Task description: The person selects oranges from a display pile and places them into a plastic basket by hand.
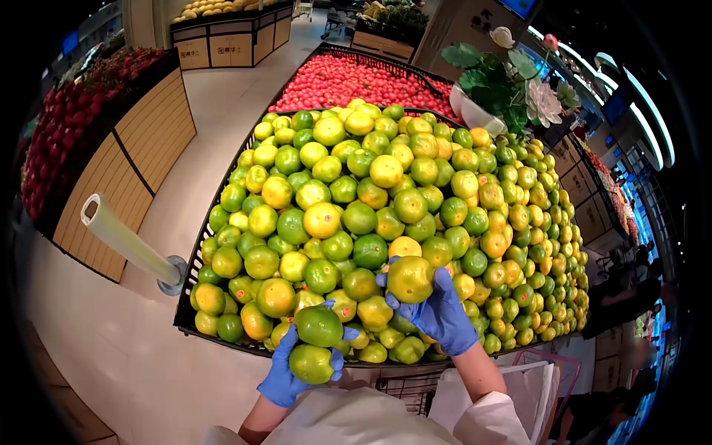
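Nearest me, the left hand [284, 377] curls its fingers round two green fruits [311, 363], one beyond the other; loosening for either could let both drop. Slightly farther, to the right, the right hand [446, 317] pinches a yellow-green fruit [410, 279] over the near part of the citrus heap [371, 196]; I can't tell from here whether it touches those behind. Smooth gloves on glossy peel might slip. Farther on, the heap rises steeply, so a knock could send loose fruit over the black rim [181, 315] onto the floor [167, 371].
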The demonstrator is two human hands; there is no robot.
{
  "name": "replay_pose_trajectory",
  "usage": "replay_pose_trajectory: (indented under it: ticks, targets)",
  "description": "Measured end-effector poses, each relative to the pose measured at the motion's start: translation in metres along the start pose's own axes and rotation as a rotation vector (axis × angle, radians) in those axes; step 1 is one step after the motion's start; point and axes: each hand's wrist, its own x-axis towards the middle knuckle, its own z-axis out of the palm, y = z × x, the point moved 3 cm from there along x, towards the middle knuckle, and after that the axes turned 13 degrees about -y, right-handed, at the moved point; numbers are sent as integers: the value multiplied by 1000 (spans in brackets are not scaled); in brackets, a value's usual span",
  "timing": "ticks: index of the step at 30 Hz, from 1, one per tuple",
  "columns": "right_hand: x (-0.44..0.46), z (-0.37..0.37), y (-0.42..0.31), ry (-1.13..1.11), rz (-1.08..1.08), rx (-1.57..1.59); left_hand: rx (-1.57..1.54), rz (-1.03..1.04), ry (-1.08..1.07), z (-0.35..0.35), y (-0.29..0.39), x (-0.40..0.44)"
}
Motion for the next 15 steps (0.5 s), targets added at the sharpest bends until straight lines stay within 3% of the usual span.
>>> replay_pose_trajectory:
  ticks: [2,5,7,9,13,15]
  targets:
    - [17,12,-12,31,14,-285,-45,3,-30,1,14,0]
    - [49,17,-42,-49,59,-455,-22,29,-27,-2,29,1]
    - [72,22,-68,79,-9,-447,-29,40,-6,0,35,2]
    - [97,25,-103,138,-135,-828,34,60,-5,0,40,5]
    - [152,0,-192,143,-138,-918,80,136,-6,-4,44,9]
    - [181,-19,-238,247,-206,-1046,105,144,-41,-2,45,16]
